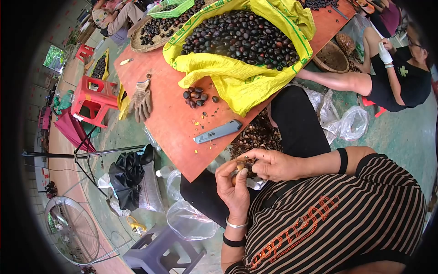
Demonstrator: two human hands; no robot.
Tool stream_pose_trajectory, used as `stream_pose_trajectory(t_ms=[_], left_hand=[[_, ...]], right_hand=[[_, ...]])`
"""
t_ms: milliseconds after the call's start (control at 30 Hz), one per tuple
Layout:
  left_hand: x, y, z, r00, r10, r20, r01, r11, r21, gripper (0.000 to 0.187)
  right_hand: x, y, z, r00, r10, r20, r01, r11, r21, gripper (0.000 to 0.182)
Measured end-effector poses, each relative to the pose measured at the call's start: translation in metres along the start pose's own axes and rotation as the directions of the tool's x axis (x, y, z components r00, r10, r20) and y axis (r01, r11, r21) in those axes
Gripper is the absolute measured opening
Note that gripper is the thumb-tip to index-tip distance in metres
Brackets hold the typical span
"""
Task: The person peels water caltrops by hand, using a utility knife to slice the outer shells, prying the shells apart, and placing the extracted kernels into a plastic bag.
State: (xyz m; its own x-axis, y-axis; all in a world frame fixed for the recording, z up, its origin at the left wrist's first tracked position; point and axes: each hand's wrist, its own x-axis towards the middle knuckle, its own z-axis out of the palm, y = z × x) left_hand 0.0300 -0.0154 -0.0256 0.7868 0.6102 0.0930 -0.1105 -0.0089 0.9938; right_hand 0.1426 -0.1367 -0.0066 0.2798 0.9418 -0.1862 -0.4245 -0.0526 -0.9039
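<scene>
My left hand [232, 179], with a silver bangle at the wrist, is closed around a small brown nut [242, 167]. From the right, my right hand [278, 165] meets it, fingers bent and pinched against the nut. The fingers partly hide the nut, and I cannot make out a tool. Below the hands lies a heap of broken shell pieces [258, 137]. On the orange table [169, 150] are a grey box cutter [217, 131], a small pile of dark nuts [196, 97] and scattered crumbs. Behind these, a yellow sack [228, 86] lies open, full of dark glossy nuts [242, 39].
A work glove [142, 100] hangs at the table's left edge, near a small knife [127, 61]. A wicker tray [137, 41] and green basket [175, 8] stand at the back. Red stools [93, 100] are left, a grey stool [164, 251] below. Another person [392, 77] sits right.
</scene>
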Motion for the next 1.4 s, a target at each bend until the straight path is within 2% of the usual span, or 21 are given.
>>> stream_pose_trajectory(t_ms=[67,100,167,300,367,433,500,567,667,733,800,933,1000,1067,1133,1200,1233,1267,1300,1400], left_hand=[[0.0,0.0,0.0,0.999,0.05,0.007,-0.05,0.996,0.076,0.022],[0.0,0.0,0.0,0.995,0.1,0.017,-0.101,0.984,0.148,0.022],[0.0,0.001,0.001,0.995,0.098,0.016,-0.1,0.982,0.162,0.021],[0.002,0.005,0.001,0.998,0.057,0.001,-0.056,0.979,0.194,0.023],[0.003,0.0,-0.001,0.998,0.066,0.017,-0.068,0.977,0.203,0.027],[0.002,-0.001,0.001,0.997,0.073,0.036,-0.079,0.974,0.21,0.031],[-0.001,0.0,0.006,0.999,0.042,-0.018,-0.041,0.996,0.083,0.041],[-0.001,0.002,0.004,1.0,0.017,-0.021,-0.016,0.998,0.069,0.044],[-0.001,0.003,0.006,0.999,-0.011,-0.031,0.013,0.999,0.046,0.046],[0.0,0.001,0.006,0.999,-0.017,-0.035,0.018,0.999,0.04,0.046],[0.001,-0.004,0.006,0.998,0.062,-0.028,-0.057,0.985,0.164,0.047],[0.002,0.001,0.009,0.997,0.072,-0.022,-0.067,0.985,0.157,0.048],[0.003,0.002,0.009,0.997,0.073,-0.028,-0.07,0.992,0.102,0.049],[0.001,0.003,0.009,0.999,0.034,-0.039,-0.032,0.998,0.057,0.049],[0.001,0.003,0.009,0.999,-0.007,-0.048,0.008,1.0,0.013,0.049],[0.003,-0.001,0.009,0.998,0.038,-0.047,-0.037,0.999,0.036,0.049],[0.003,-0.001,0.009,0.998,0.038,-0.046,-0.037,0.999,0.034,0.049],[0.004,-0.001,0.007,0.996,0.086,-0.033,-0.081,0.988,0.134,0.048],[0.005,-0.001,0.006,0.991,0.131,-0.015,-0.124,0.965,0.233,0.048],[0.003,0.003,0.01,0.993,0.116,-0.015,-0.112,0.977,0.181,0.048]], right_hand=[[0.0,-0.002,-0.002,0.981,0.195,-0.009,-0.19,0.965,0.182,0.041],[0.0,-0.003,-0.002,0.981,0.195,-0.009,-0.19,0.964,0.184,0.041],[0.0,-0.005,-0.001,0.961,0.275,-0.018,-0.261,0.929,0.262,0.04],[0.001,0.003,-0.003,0.967,0.247,-0.065,-0.234,0.959,0.162,0.041],[-0.001,0.009,-0.002,0.999,-0.04,-0.036,0.04,0.999,0.005,0.04],[0.002,0.008,-0.001,0.998,-0.049,-0.03,0.049,0.999,-0.003,0.04],[0.002,0.003,-0.002,0.998,-0.06,-0.023,0.06,0.998,-0.009,0.041],[-0.001,-0.009,-0.005,0.977,0.212,0.033,-0.214,0.942,0.257,0.041],[0.0,-0.004,-0.007,0.972,0.236,0.013,-0.227,0.918,0.324,0.042],[-0.001,-0.006,-0.002,0.976,0.218,-0.015,-0.206,0.94,0.271,0.042],[-0.003,-0.011,0.003,0.979,0.199,-0.043,-0.185,0.959,0.217,0.043],[-0.002,-0.015,0.006,0.989,0.147,-0.02,-0.142,0.978,0.149,0.048],[0.0,-0.011,0.002,0.991,0.134,0.0,-0.133,0.981,0.141,0.049],[0.003,-0.001,-0.007,0.982,0.179,0.053,-0.187,0.95,0.25,0.05],[0.002,-0.006,-0.003,0.985,0.172,0.021,-0.173,0.964,0.201,0.05],[0.001,-0.01,0.003,0.987,0.162,-0.011,-0.159,0.976,0.151,0.05],[0.0,-0.01,0.006,0.996,0.087,-0.028,-0.084,0.992,0.091,0.048],[0.0,-0.009,0.008,0.999,0.011,-0.041,-0.009,0.999,0.03,0.047],[0.0,-0.006,0.008,0.999,0.004,-0.038,-0.002,0.999,0.046,0.046],[0.001,-0.008,0.0,1.0,0.025,-0.013,-0.025,0.999,0.028,0.046]])
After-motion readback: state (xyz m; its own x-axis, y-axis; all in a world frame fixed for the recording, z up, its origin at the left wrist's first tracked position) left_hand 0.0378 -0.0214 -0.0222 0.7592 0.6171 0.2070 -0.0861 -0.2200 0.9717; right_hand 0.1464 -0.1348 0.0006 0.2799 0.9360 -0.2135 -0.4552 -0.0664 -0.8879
